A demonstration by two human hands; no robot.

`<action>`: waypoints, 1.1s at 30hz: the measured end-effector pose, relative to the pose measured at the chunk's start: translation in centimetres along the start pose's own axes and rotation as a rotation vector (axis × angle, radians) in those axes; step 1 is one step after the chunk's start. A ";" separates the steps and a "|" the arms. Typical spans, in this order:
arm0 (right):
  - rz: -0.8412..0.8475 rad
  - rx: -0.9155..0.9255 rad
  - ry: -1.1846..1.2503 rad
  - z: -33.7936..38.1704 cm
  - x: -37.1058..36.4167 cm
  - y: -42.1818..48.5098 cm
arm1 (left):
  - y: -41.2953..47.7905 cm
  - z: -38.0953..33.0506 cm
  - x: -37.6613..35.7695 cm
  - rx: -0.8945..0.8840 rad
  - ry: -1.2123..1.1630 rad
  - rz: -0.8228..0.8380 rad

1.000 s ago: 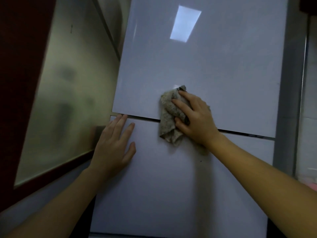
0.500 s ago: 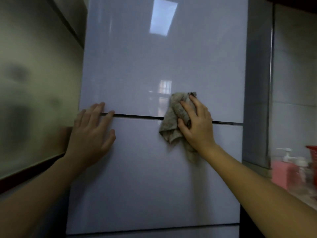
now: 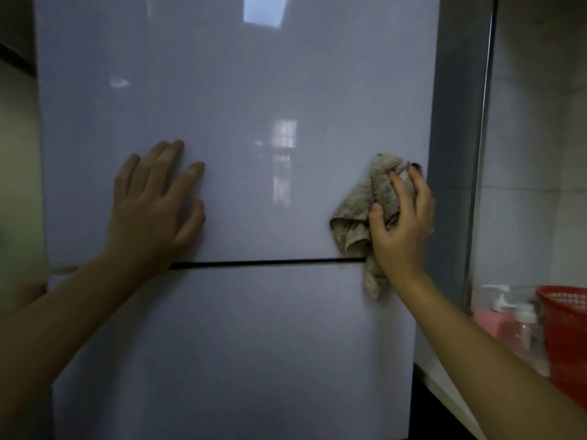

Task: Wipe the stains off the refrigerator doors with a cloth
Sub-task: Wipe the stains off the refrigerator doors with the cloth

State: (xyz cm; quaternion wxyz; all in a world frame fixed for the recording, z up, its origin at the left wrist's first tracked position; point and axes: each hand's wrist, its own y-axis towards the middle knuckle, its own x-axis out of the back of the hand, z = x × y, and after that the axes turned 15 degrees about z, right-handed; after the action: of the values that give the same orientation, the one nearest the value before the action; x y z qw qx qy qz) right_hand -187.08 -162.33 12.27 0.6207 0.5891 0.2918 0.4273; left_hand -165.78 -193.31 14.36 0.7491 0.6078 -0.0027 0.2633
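A glossy pale refrigerator fills the view, with an upper door [image 3: 241,106] and a lower door [image 3: 235,350] split by a dark horizontal gap [image 3: 263,263]. My right hand [image 3: 401,223] presses a crumpled grey-beige cloth [image 3: 359,214] against the upper door near its right edge, just above the gap; a tail of the cloth hangs over the gap. My left hand [image 3: 155,204] lies flat on the upper door at the left, fingers spread, holding nothing. No stains stand out on the shiny surface.
Right of the fridge a counter carries a red mesh basket [image 3: 563,338], a pink pump bottle [image 3: 497,315] and a clear pump bottle [image 3: 529,331]. A tiled wall [image 3: 536,154] rises behind them. At the left edge stands a frosted panel [image 3: 16,185].
My right hand has slid the cloth rightward along the upper door to its right edge. My left hand has moved up from the gap onto the upper door. The view has shifted right.
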 end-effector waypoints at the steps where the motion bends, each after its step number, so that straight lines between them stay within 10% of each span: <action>1: 0.013 0.021 0.002 0.2 0.2 1.5 | 1.7 0.1 0.4 0.006 -0.008 -0.010; 22: 0.178 0.192 -0.027 12.0 3.4 40.3 | 34.1 12.8 15.6 0.086 0.001 0.138; 33: 0.216 0.350 -0.066 19.8 0.5 46.3 | 35.4 17.7 17.9 0.157 -0.030 0.171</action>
State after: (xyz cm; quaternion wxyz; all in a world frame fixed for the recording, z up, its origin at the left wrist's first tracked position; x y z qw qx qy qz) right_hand -178.35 -174.21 60.44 0.4687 0.7295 0.2761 0.4146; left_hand -158.82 -198.09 57.03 0.6740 0.6659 -0.0451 0.3166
